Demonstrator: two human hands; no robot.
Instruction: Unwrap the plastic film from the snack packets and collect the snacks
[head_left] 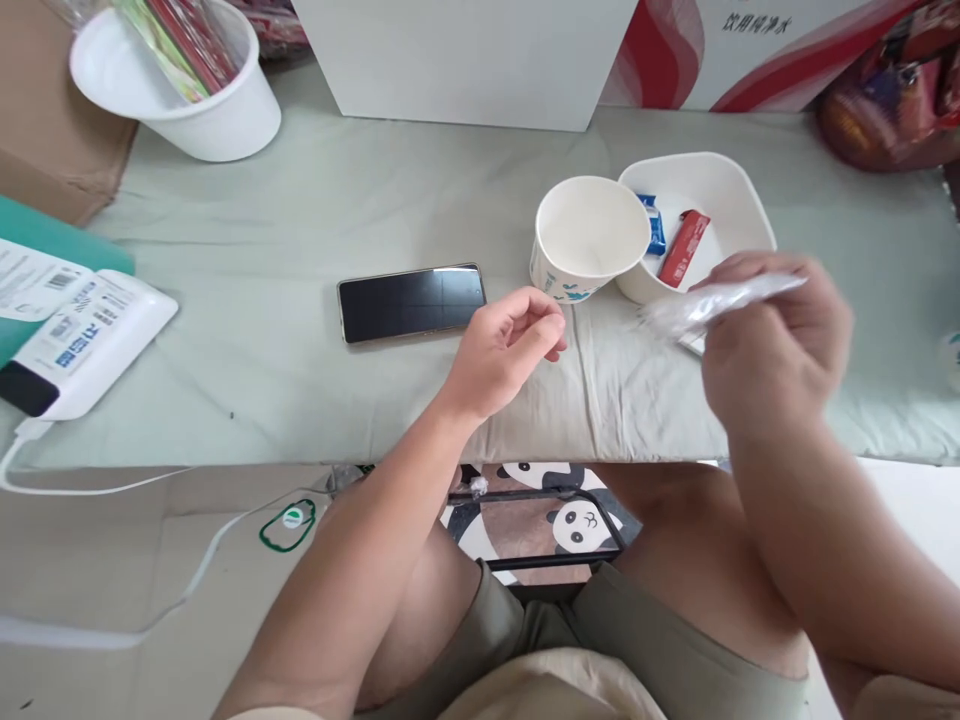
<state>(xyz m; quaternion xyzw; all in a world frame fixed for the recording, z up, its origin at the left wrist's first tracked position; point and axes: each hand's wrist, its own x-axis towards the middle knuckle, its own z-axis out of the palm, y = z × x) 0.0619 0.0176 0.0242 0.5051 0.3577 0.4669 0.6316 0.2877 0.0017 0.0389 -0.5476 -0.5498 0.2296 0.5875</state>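
My right hand (780, 340) is closed round a crumpled clear plastic wrapper (697, 308), which sticks out to the left and blurs at its end. It hovers over the front edge of a white square bowl (739, 190). Inside that bowl lie a red packet (685, 248) and a blue packet (654, 225). Just left of the bowl stands a white paper cup (589, 235) with a blue print; I see nothing in it. My left hand (510, 345) is in front of the cup, its fingers curled in to the thumb with nothing visible between them. A dark-screened phone (411, 305) lies beside it.
At the back left stands a white tub (225, 125) holding packaged items. White boxes (465, 60) line the rear, with a bag of snacks (892, 110) at the far right. On the left, a white device (105, 340) trails a cable (97, 490) over the table edge.
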